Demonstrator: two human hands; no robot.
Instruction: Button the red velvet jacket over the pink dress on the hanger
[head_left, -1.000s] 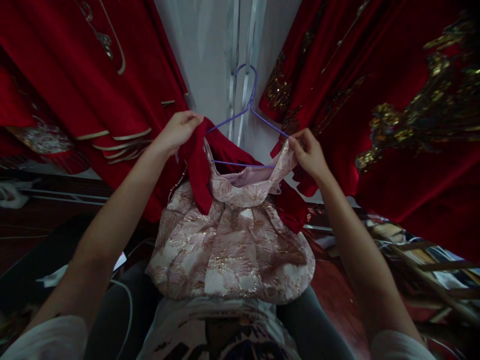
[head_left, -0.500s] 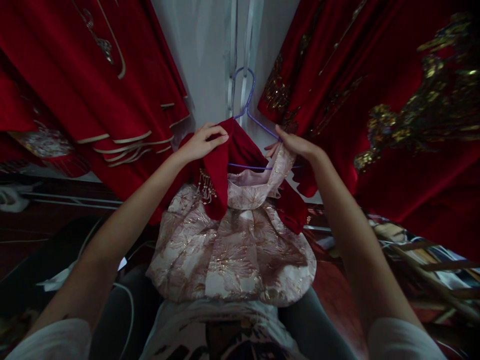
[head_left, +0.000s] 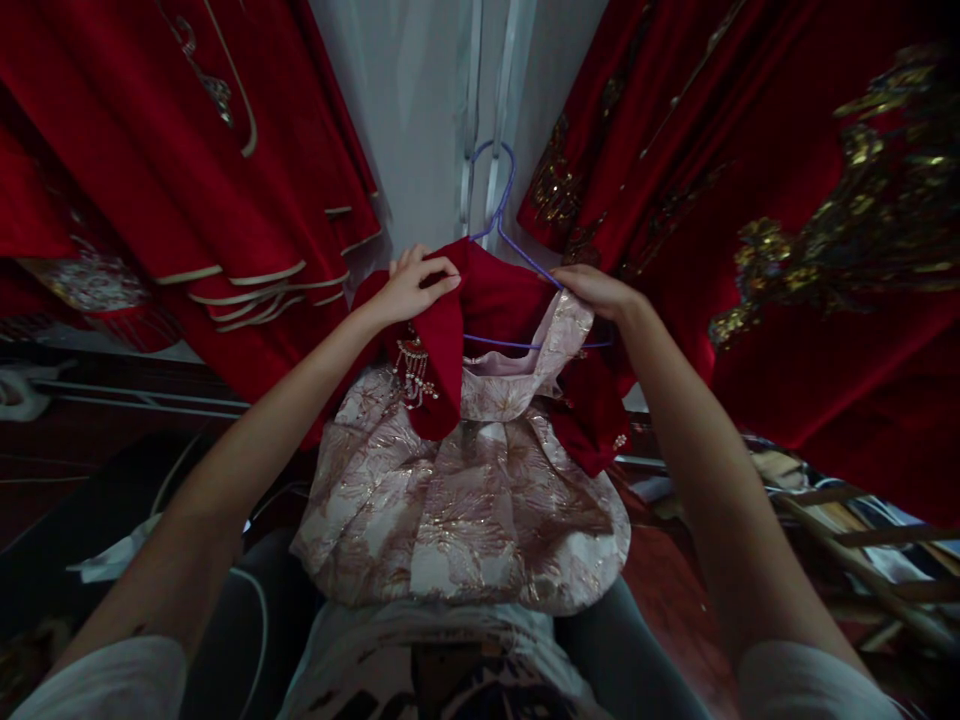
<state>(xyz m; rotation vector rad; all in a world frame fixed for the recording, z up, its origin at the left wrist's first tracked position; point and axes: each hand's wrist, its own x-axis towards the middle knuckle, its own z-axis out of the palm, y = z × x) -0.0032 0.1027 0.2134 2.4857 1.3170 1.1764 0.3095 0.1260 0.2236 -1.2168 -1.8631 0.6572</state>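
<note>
A pale pink brocade dress point(head_left: 465, 510) with gold thread hangs on a purple hanger point(head_left: 510, 200) and spreads over my lap. Over the hanger's left side lies a red jacket point(head_left: 441, 370), with a beaded tassel on its front. My left hand point(head_left: 424, 285) grips the jacket's cloth near the left shoulder, thumb and fingers curled in. At the opposite shoulder, my right hand point(head_left: 592, 290) is closed on the dress strap point(head_left: 564, 322) against the hanger; most of its fingers are hidden behind the cloth.
Red gowns point(head_left: 247, 180) with pale trim hang at left, and red gowns with gold sequins point(head_left: 765, 260) at right. Behind the hanger are metal rails point(head_left: 472, 90). A wooden rack point(head_left: 862, 540) stands low at right; a white cable point(head_left: 259, 620) runs by my left leg.
My right fingers have moved behind the strap and hanger. Red cloth now covers more of the hanger's middle, and the right part of the jacket has shifted slightly outward.
</note>
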